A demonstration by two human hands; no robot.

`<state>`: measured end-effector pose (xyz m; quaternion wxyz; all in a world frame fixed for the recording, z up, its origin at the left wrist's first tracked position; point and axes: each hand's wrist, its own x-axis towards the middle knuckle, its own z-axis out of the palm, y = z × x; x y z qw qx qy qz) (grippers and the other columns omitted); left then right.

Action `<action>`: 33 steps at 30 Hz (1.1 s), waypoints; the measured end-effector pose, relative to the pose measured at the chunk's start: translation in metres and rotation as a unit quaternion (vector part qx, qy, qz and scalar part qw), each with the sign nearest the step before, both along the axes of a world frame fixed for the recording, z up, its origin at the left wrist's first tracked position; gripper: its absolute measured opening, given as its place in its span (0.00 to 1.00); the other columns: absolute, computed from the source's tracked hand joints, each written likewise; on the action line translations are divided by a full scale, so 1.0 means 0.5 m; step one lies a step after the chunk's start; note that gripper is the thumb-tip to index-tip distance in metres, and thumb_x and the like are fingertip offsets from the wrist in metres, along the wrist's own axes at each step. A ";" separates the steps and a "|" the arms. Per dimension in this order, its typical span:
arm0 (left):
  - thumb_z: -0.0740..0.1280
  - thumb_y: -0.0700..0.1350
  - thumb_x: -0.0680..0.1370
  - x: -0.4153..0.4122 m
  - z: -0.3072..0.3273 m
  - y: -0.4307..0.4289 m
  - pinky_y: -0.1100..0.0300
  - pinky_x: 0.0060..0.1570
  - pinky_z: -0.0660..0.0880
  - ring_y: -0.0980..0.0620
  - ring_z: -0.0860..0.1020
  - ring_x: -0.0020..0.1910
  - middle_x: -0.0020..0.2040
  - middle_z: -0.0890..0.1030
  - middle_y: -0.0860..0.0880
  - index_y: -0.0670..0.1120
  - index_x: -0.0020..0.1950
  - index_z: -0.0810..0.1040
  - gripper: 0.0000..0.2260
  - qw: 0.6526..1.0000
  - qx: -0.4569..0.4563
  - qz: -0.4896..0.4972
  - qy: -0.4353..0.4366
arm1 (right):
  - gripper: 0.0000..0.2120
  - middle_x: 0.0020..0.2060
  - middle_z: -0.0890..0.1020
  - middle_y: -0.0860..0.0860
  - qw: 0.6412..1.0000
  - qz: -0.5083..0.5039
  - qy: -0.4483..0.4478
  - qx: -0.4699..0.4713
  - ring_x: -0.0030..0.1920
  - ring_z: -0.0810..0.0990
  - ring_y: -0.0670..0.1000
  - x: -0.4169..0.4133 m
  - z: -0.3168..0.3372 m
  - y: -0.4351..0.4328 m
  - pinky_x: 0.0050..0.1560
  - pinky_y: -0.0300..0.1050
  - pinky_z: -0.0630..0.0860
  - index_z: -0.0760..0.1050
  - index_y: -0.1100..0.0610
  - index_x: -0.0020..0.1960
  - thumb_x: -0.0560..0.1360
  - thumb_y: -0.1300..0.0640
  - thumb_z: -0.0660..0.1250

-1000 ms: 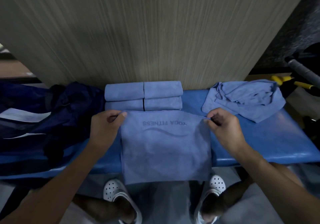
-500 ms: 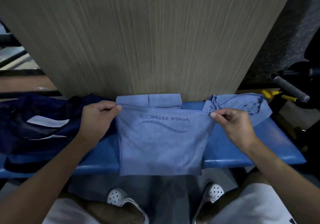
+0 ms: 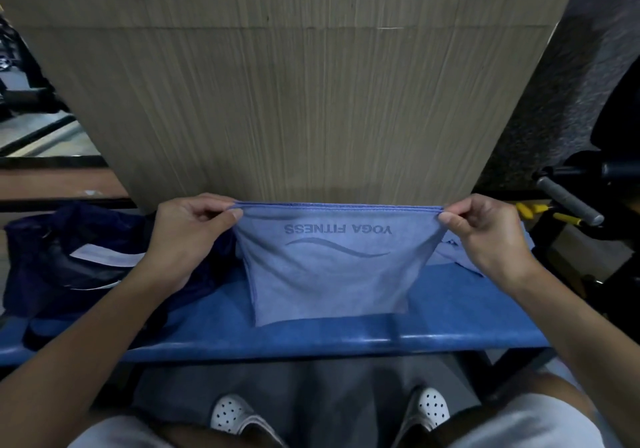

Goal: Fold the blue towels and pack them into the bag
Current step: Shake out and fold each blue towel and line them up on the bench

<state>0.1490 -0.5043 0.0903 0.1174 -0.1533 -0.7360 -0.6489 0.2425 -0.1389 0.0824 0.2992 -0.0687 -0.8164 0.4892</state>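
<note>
While the towel (image 3: 329, 274) hangs spread, left fingers (image 3: 223, 213) and right fingers (image 3: 450, 220) pinch its corners.

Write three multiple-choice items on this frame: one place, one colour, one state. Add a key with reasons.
1. Where is the navy bag relative to the YOGA FITNESS towel?
A) to its right
B) to its left, on the bench pad
C) on the floor
2. The bench pad is:
A) blue
B) red
C) black
3. The YOGA FITNESS towel is:
A) flat on the bench pad
B) bunched in one hand
C) pinched at its top corners by the left hand and right hand
Key: 1 B, the navy bag sits at the pad's left end; 2 A, the pad shows blue below the towel; 3 C, each hand pinches one corner.
</note>
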 end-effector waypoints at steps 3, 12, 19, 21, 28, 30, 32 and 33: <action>0.72 0.33 0.73 0.003 0.012 -0.001 0.72 0.45 0.75 0.61 0.81 0.43 0.42 0.85 0.55 0.54 0.35 0.86 0.16 1.000 0.012 -0.008 -0.009 | 0.11 0.33 0.80 0.51 1.000 -0.007 0.005 0.008 0.32 0.77 0.40 0.006 0.013 -0.003 0.36 0.32 0.73 0.75 0.55 0.36 0.74 0.66 0.70; 0.71 0.30 0.72 0.014 0.035 0.006 0.70 0.46 0.75 0.59 0.81 0.44 0.43 0.85 0.54 0.50 0.36 0.86 0.15 0.999 0.033 -0.034 -0.005 | 0.07 0.29 0.81 0.42 1.000 -0.023 0.009 -0.005 0.31 0.78 0.38 0.022 0.048 0.006 0.34 0.27 0.72 0.78 0.58 0.38 0.73 0.64 0.72; 0.68 0.28 0.74 0.013 0.042 0.007 0.70 0.48 0.75 0.58 0.82 0.47 0.45 0.85 0.53 0.52 0.37 0.86 0.19 0.998 0.040 -0.051 -0.009 | 0.08 0.31 0.82 0.40 1.000 0.001 0.025 -0.004 0.33 0.79 0.38 0.023 0.057 0.002 0.38 0.28 0.74 0.78 0.54 0.39 0.73 0.65 0.71; 0.68 0.28 0.74 0.012 0.044 0.007 0.70 0.49 0.75 0.57 0.82 0.47 0.45 0.86 0.52 0.51 0.38 0.86 0.18 0.997 0.054 -0.052 -0.023 | 0.08 0.32 0.82 0.39 1.000 0.008 0.028 0.001 0.35 0.79 0.39 0.023 0.059 0.003 0.39 0.29 0.75 0.79 0.54 0.39 0.73 0.65 0.72; 0.68 0.39 0.77 0.004 0.050 0.007 0.58 0.54 0.75 0.49 0.78 0.47 0.48 0.84 0.42 0.44 0.49 0.84 0.05 0.995 0.066 -0.041 -0.069 | 0.07 0.37 0.82 0.56 0.999 -0.004 0.039 -0.003 0.38 0.78 0.50 0.011 0.073 0.014 0.43 0.47 0.77 0.78 0.53 0.40 0.75 0.62 0.70; 0.68 0.41 0.78 0.002 0.053 0.010 0.60 0.51 0.76 0.51 0.78 0.44 0.44 0.84 0.45 0.48 0.45 0.86 0.07 0.995 0.075 -0.034 -0.056 | 0.08 0.37 0.81 0.56 0.999 -0.002 0.043 -0.005 0.39 0.78 0.50 0.010 0.080 0.012 0.46 0.51 0.77 0.77 0.54 0.40 0.76 0.63 0.69; 0.69 0.40 0.78 0.002 0.059 0.015 0.64 0.46 0.76 0.54 0.79 0.41 0.41 0.85 0.49 0.49 0.42 0.86 0.09 0.997 0.069 -0.015 -0.035 | 0.09 0.36 0.80 0.53 0.999 0.006 0.043 -0.005 0.39 0.77 0.49 0.008 0.085 0.012 0.48 0.52 0.77 0.76 0.53 0.40 0.77 0.64 0.68; 0.69 0.39 0.77 0.003 0.063 0.018 0.66 0.43 0.76 0.55 0.79 0.40 0.40 0.85 0.50 0.49 0.42 0.86 0.09 0.998 0.062 -0.003 -0.023 | 0.09 0.35 0.79 0.53 0.999 0.010 0.043 -0.002 0.39 0.77 0.49 0.006 0.087 0.013 0.48 0.53 0.77 0.76 0.53 0.40 0.77 0.64 0.67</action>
